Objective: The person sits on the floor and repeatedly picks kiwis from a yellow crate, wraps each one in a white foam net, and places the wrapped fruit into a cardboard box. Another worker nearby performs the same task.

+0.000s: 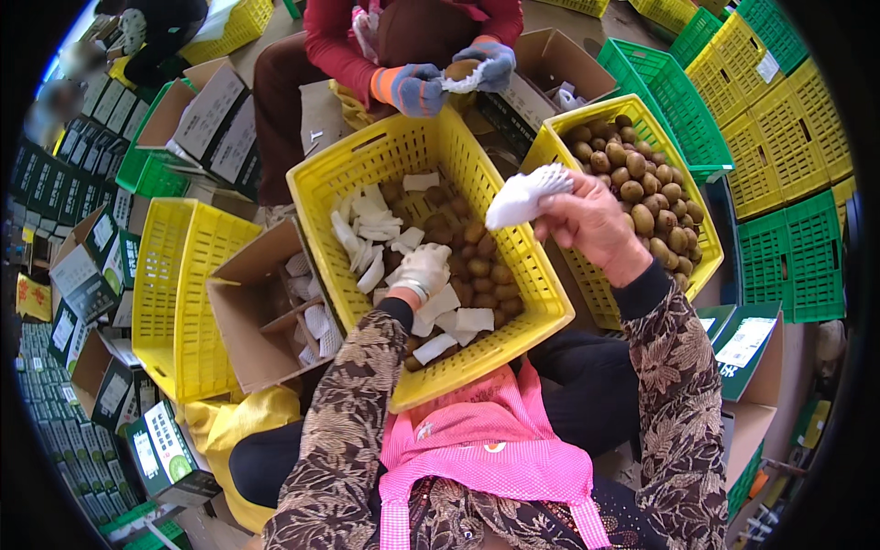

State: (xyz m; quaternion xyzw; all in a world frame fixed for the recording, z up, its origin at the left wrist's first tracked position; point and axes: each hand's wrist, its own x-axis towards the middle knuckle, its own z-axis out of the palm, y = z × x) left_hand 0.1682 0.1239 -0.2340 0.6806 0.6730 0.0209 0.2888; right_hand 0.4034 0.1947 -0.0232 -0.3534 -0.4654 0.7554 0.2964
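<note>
My bare right hand [596, 225] pinches a white foam net sleeve [529, 196] above the right rim of the yellow crate [431, 367] in front of me. Whether anything is inside the sleeve, I cannot tell. My left hand [422, 271], in a pale glove, is down in that crate with its fingers curled; what they hold, if anything, is hidden. Around it lie brown kiwifruit [484, 268] and several flat white foam sleeves [371, 225], mostly at the crate's left side and near end.
A second yellow crate [632, 105] heaped with kiwifruit stands at right. To the left are an open cardboard box [240, 316] with sleeved fruit and a yellow crate [165, 302]. Opposite, a person's gloved hands [417, 90] hold a kiwifruit [463, 70] and foam sleeve. Stacked crates [779, 137] line the right.
</note>
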